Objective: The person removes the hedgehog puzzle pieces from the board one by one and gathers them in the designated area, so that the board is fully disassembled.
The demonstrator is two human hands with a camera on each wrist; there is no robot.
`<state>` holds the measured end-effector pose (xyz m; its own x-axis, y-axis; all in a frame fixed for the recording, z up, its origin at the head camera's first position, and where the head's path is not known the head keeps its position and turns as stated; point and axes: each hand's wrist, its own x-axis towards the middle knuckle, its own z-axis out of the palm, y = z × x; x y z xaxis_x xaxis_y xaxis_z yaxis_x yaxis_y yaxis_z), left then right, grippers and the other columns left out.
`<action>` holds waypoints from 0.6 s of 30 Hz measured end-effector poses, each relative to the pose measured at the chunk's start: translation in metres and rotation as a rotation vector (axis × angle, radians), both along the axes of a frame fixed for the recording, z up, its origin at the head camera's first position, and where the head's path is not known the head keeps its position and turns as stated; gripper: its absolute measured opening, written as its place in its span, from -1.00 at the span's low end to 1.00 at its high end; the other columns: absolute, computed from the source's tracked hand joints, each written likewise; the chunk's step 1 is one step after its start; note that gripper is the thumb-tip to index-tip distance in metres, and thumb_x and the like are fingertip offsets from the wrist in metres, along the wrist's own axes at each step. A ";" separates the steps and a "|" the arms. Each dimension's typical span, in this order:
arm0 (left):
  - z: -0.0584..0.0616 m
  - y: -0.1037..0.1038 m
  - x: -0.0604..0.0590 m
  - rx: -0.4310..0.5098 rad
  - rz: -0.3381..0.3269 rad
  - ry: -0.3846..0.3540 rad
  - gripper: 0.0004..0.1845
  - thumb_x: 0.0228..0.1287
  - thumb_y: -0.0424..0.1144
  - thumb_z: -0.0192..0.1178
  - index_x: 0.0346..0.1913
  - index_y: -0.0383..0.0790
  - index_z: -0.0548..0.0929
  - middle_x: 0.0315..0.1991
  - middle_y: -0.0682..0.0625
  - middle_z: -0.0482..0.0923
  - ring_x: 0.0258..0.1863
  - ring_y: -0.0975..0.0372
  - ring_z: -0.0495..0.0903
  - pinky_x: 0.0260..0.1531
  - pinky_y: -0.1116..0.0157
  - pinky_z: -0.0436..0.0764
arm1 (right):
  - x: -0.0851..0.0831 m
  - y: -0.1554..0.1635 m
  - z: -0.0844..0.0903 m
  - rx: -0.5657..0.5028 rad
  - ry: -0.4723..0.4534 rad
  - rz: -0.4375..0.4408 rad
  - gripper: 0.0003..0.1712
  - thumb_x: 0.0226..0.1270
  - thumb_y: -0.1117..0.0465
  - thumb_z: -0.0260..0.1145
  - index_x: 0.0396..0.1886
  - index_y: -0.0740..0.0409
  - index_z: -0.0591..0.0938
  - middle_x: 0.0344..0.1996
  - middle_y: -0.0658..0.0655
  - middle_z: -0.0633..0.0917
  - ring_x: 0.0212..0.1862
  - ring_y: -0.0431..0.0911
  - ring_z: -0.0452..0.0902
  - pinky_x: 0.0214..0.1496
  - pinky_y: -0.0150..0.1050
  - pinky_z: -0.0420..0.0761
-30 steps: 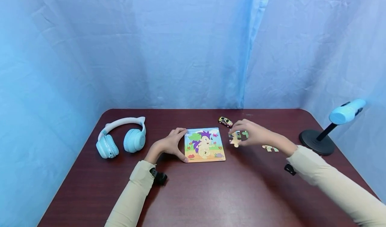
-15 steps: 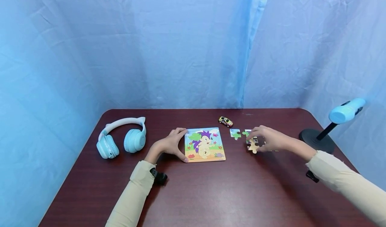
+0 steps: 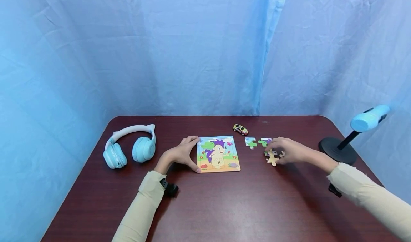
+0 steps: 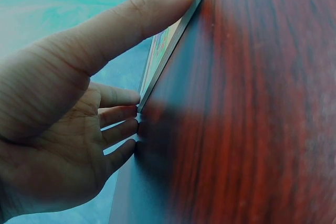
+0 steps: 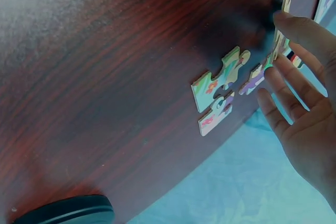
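- Head view: hedgehog puzzle board (image 3: 218, 154) lies flat on the dark red wooden table (image 3: 212, 210), used here as landmark.
- Left hand (image 3: 180, 154) at the board's left side; thumb tip on its near-left corner, fingertips at its far-left corner, digits spread wide rather than curled.
- Right hand (image 3: 290, 151) to the right of the board, thumb and fingers pinching a cream puzzle piece (image 3: 272, 160).
- Leaf puzzle piece (image 3: 250, 142) just right of the board; green-and-purple puzzle piece (image 3: 264, 142) farther right, near the right hand.
- Toy car (image 3: 240, 129) beyond the board's far-right corner. Cat-ear headphones (image 3: 143, 149) well to its left; light-blue device on a black stand (image 3: 369, 120) well to its right. Blue curtain (image 3: 192, 49) behind.
- Left wrist view: adds the board's thickness along its side, plus the straight thumb lying on its edge. Print too foreshortened to read.
- Right wrist view: held piece seen nearly edge-on between thumb and fingers, the board's edge near it. Farther from the board than the held piece, this view shows a red-flower puzzle piece (image 5: 212, 86) and a pink-flower puzzle piece (image 5: 215, 118), close together; the hand largely covers that spot in the head view.
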<state>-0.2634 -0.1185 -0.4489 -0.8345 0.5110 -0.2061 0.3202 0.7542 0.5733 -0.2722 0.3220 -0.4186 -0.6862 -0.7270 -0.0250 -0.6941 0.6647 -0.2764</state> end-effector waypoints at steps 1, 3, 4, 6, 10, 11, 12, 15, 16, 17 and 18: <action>0.000 0.000 0.000 0.004 0.001 0.000 0.35 -0.12 0.09 0.65 0.65 -0.21 0.02 0.59 -0.13 0.02 0.53 -0.03 0.04 0.46 -0.10 0.29 | 0.000 0.000 -0.001 -0.004 0.002 0.007 -0.52 0.03 0.29 0.62 0.02 0.09 0.76 0.02 0.16 0.70 0.03 0.08 0.57 -0.06 -0.03 0.61; 0.000 0.000 0.000 0.011 0.001 -0.002 0.35 -0.13 0.09 0.66 0.64 -0.21 0.03 0.58 -0.14 0.03 0.53 -0.04 0.05 0.46 -0.10 0.28 | -0.001 0.001 -0.002 -0.013 0.010 0.023 -0.52 0.03 0.30 0.62 0.02 0.10 0.76 -0.01 0.13 0.71 0.00 0.05 0.57 -0.08 -0.06 0.61; 0.000 0.000 0.000 0.013 0.001 -0.001 0.35 -0.13 0.09 0.66 0.64 -0.22 0.03 0.58 -0.14 0.03 0.53 -0.04 0.05 0.46 -0.11 0.28 | -0.002 0.001 -0.003 -0.018 0.014 0.031 -0.52 0.03 0.30 0.62 0.02 0.10 0.76 -0.02 0.11 0.71 -0.03 0.03 0.57 -0.09 -0.07 0.60; 0.001 0.000 0.000 0.017 0.001 0.000 0.34 -0.13 0.09 0.66 0.64 -0.24 0.04 0.58 -0.14 0.04 0.52 -0.04 0.05 0.46 -0.11 0.28 | -0.002 0.002 -0.004 -0.029 0.021 0.045 -0.52 0.02 0.32 0.61 0.02 0.12 0.76 -0.04 0.10 0.71 -0.05 0.01 0.58 -0.10 -0.08 0.61; 0.001 0.001 0.001 0.014 0.002 -0.002 0.34 -0.13 0.09 0.66 0.64 -0.24 0.04 0.58 -0.14 0.03 0.52 -0.04 0.05 0.46 -0.11 0.28 | -0.004 0.004 -0.007 -0.035 0.042 0.056 -0.52 0.00 0.32 0.62 0.01 0.12 0.76 -0.06 0.09 0.73 -0.06 0.01 0.59 -0.10 -0.07 0.61; 0.001 0.001 0.000 0.014 0.003 -0.002 0.34 -0.13 0.09 0.66 0.64 -0.24 0.04 0.58 -0.14 0.04 0.52 -0.04 0.05 0.46 -0.11 0.28 | -0.004 0.004 -0.008 -0.034 0.041 0.056 -0.52 0.00 0.32 0.62 0.01 0.12 0.76 -0.06 0.09 0.73 -0.06 0.01 0.59 -0.09 -0.07 0.61; 0.001 0.000 0.000 0.011 0.004 -0.003 0.35 -0.14 0.09 0.66 0.64 -0.23 0.04 0.58 -0.14 0.03 0.53 -0.04 0.05 0.46 -0.11 0.28 | -0.005 0.004 -0.008 -0.033 0.040 0.054 -0.52 0.01 0.32 0.62 0.01 0.12 0.76 -0.06 0.09 0.73 -0.05 0.02 0.59 -0.09 -0.06 0.61; -0.001 0.000 -0.001 0.004 0.004 -0.003 0.35 -0.14 0.10 0.66 0.64 -0.21 0.04 0.58 -0.12 0.03 0.54 -0.03 0.04 0.46 -0.09 0.28 | -0.005 0.005 -0.007 -0.030 0.021 0.030 -0.52 0.01 0.32 0.62 0.02 0.12 0.76 -0.05 0.09 0.73 -0.03 0.03 0.58 -0.08 -0.06 0.62; -0.001 0.000 -0.001 0.001 0.003 -0.002 0.35 -0.14 0.10 0.66 0.64 -0.20 0.03 0.59 -0.12 0.02 0.54 -0.02 0.04 0.47 -0.09 0.27 | -0.005 0.005 -0.007 -0.028 0.010 0.020 -0.51 0.02 0.32 0.61 0.03 0.11 0.76 -0.04 0.09 0.73 -0.03 0.03 0.58 -0.07 -0.06 0.62; -0.002 0.000 -0.002 -0.002 0.002 -0.001 0.35 -0.14 0.10 0.66 0.64 -0.20 0.03 0.59 -0.12 0.02 0.55 -0.02 0.03 0.47 -0.09 0.27 | -0.005 0.005 -0.007 -0.027 0.001 0.014 -0.52 0.03 0.31 0.61 0.03 0.11 0.76 -0.04 0.09 0.72 -0.02 0.03 0.57 -0.07 -0.05 0.63; -0.002 0.000 -0.002 -0.003 0.002 -0.002 0.35 -0.14 0.10 0.66 0.65 -0.19 0.03 0.59 -0.11 0.02 0.55 -0.01 0.03 0.47 -0.08 0.27 | -0.005 0.005 -0.006 -0.026 -0.007 0.008 -0.52 0.03 0.31 0.61 0.03 0.10 0.76 -0.03 0.09 0.72 -0.02 0.03 0.57 -0.07 -0.06 0.63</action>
